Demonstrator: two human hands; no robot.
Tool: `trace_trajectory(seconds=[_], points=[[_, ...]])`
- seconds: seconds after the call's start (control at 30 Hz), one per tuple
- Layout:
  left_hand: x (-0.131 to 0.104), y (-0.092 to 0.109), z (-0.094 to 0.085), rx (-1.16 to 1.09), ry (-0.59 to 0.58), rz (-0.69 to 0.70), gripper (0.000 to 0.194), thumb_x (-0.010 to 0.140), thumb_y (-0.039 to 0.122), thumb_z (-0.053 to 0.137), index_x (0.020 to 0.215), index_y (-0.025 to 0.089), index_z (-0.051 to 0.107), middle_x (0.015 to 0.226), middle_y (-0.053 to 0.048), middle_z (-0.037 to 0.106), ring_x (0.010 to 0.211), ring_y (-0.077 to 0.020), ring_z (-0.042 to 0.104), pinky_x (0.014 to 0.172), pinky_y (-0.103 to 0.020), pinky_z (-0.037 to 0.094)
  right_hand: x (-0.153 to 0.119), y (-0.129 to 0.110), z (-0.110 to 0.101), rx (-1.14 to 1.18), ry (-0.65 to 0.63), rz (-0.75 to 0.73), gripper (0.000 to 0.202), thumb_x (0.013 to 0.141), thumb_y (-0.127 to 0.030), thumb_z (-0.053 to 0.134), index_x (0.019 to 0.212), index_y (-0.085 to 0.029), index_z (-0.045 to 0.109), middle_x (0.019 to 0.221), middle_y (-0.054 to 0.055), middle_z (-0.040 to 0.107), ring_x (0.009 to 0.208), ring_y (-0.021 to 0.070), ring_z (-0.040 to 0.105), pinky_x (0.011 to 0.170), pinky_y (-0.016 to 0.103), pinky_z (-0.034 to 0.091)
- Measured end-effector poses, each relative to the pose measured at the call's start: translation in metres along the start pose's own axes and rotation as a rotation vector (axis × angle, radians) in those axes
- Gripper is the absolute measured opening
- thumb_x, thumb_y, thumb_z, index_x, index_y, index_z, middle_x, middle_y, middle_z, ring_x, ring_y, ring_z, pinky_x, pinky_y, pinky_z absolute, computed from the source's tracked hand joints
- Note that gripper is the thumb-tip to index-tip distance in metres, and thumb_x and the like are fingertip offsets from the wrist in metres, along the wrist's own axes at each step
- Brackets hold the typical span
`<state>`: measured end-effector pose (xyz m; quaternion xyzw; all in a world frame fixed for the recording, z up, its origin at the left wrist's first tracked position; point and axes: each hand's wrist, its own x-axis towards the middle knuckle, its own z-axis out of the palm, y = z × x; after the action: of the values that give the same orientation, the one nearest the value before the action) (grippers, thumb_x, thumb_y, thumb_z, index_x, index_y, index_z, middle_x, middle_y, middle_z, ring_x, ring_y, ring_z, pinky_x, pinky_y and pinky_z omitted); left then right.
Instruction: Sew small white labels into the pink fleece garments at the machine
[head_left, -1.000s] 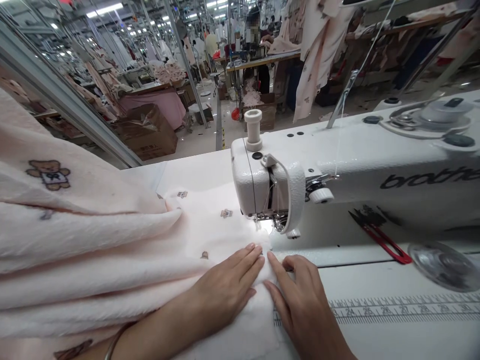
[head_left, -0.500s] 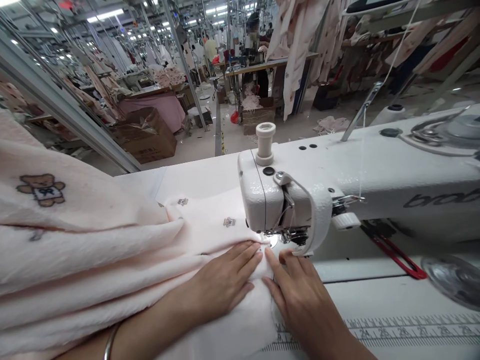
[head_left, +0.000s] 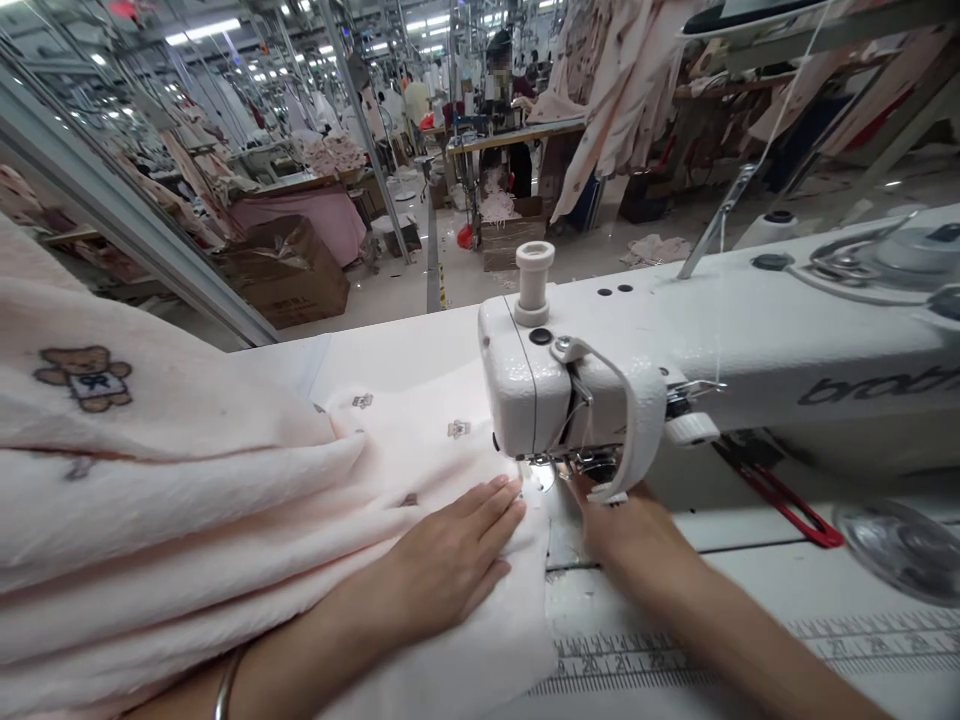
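Observation:
Pale pink plush fabric with small bear motifs [head_left: 225, 400] covers the left of the table and runs up to the needle area of a white sewing machine [head_left: 585, 370]. My left hand [head_left: 457, 550] lies flat on the fabric, fingers stretched out together, tips just short of the presser foot. My right hand [head_left: 619, 520] reaches in under the machine head, right of the needle. Its fingers are mostly hidden behind the machine's white curved guard [head_left: 643, 430], so what they touch does not show.
A printed ruler scale [head_left: 622, 660] runs along the table's front. Red-handled thread snips [head_left: 795, 505] lie under the machine arm, beside a clear round dish [head_left: 900, 550]. Beyond the table stand a cardboard box [head_left: 292, 275], a metal post and other workstations with hanging pink garments.
My right hand has left the fabric edge and moved forward and right, under the machine head. The fabric near the needle lies flatter. My left hand stays nearly still.

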<state>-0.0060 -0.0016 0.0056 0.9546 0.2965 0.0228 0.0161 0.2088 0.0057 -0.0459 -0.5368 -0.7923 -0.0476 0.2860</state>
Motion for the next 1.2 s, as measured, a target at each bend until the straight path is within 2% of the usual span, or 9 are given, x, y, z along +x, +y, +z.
trace_trajectory(seconds=[0.1, 0.23, 0.4, 0.53, 0.7, 0.87, 1.03, 1.2], points=[[0.000, -0.001, 0.000, -0.004, -0.005, 0.007, 0.045, 0.092, 0.026, 0.041, 0.132, 0.005, 0.040, 0.138, -0.017, 0.043, 0.129, -0.0251, 0.041, 0.105, -0.038, 0.043, -0.022, -0.023, -0.008, 0.011, -0.007, -0.049, 0.046, 0.090, -0.003, 0.019, 0.119, -0.014, 0.054, 0.111, 0.012, 0.056, 0.105, 0.0247, 0.049, 0.084, 0.039, 0.043], [0.000, -0.005, 0.000, -0.012, -0.017, -0.010, 0.047, 0.093, 0.027, 0.039, 0.135, 0.005, 0.036, 0.142, -0.017, 0.037, 0.133, -0.0239, 0.035, 0.107, -0.037, 0.040, -0.031, -0.035, -0.010, 0.010, -0.050, -0.035, 0.047, 0.088, 0.001, 0.023, 0.125, -0.010, 0.050, 0.120, 0.014, 0.050, 0.112, 0.0295, 0.042, 0.088, 0.044, 0.038], [0.001, -0.009, 0.000, -0.020, -0.006, -0.023, 0.047, 0.094, 0.029, 0.037, 0.136, 0.007, 0.036, 0.143, -0.017, 0.035, 0.135, -0.0240, 0.032, 0.108, -0.037, 0.038, -0.024, -0.033, -0.004, 0.007, -0.087, -0.006, 0.053, 0.082, 0.004, 0.022, 0.121, -0.013, 0.053, 0.121, 0.012, 0.050, 0.114, 0.0284, 0.039, 0.088, 0.043, 0.038], [0.001, -0.011, 0.000, -0.041, 0.005, -0.023, 0.046, 0.094, 0.029, 0.036, 0.135, 0.007, 0.037, 0.142, -0.017, 0.036, 0.134, -0.0236, 0.033, 0.108, -0.037, 0.038, -0.023, -0.032, -0.003, -0.017, -0.089, -0.006, 0.052, 0.082, 0.003, 0.024, 0.120, -0.014, 0.056, 0.121, 0.011, 0.050, 0.115, 0.0283, 0.039, 0.090, 0.042, 0.038], [0.002, -0.013, -0.001, -0.083, -0.042, -0.046, 0.046, 0.094, 0.028, 0.035, 0.137, 0.010, 0.034, 0.144, -0.013, 0.034, 0.136, -0.0217, 0.029, 0.111, -0.038, 0.036, -0.024, -0.032, -0.003, -0.023, -0.108, -0.008, 0.055, 0.080, 0.005, 0.025, 0.123, -0.014, 0.053, 0.124, 0.011, 0.048, 0.116, 0.0284, 0.038, 0.091, 0.042, 0.037], [0.003, -0.013, -0.005, -0.105, -0.033, -0.046, 0.042, 0.094, 0.027, 0.036, 0.133, 0.011, 0.038, 0.142, -0.014, 0.037, 0.133, -0.0229, 0.035, 0.108, -0.039, 0.039, -0.028, -0.027, -0.006, -0.021, -0.153, -0.023, 0.059, 0.078, 0.006, 0.026, 0.129, -0.014, 0.046, 0.127, 0.011, 0.046, 0.121, 0.0267, 0.035, 0.091, 0.038, 0.038], [0.008, -0.019, -0.005, -0.108, -0.031, -0.056, 0.037, 0.093, 0.027, 0.039, 0.127, 0.013, 0.044, 0.136, -0.014, 0.043, 0.127, -0.0252, 0.042, 0.106, -0.043, 0.040, -0.027, -0.020, -0.003, -0.073, -0.125, -0.113, 0.058, 0.078, 0.003, 0.031, 0.132, -0.014, 0.043, 0.126, 0.011, 0.047, 0.121, 0.0273, 0.035, 0.090, 0.038, 0.040], [0.014, -0.026, -0.001, -0.097, -0.007, -0.087, 0.034, 0.093, 0.029, 0.039, 0.122, 0.013, 0.048, 0.130, -0.013, 0.049, 0.124, -0.0271, 0.045, 0.104, -0.046, 0.041, -0.024, -0.022, -0.003, -0.106, -0.100, -0.075, 0.062, 0.073, 0.006, 0.030, 0.129, -0.015, 0.047, 0.122, 0.010, 0.050, 0.115, 0.0253, 0.040, 0.085, 0.037, 0.045]])
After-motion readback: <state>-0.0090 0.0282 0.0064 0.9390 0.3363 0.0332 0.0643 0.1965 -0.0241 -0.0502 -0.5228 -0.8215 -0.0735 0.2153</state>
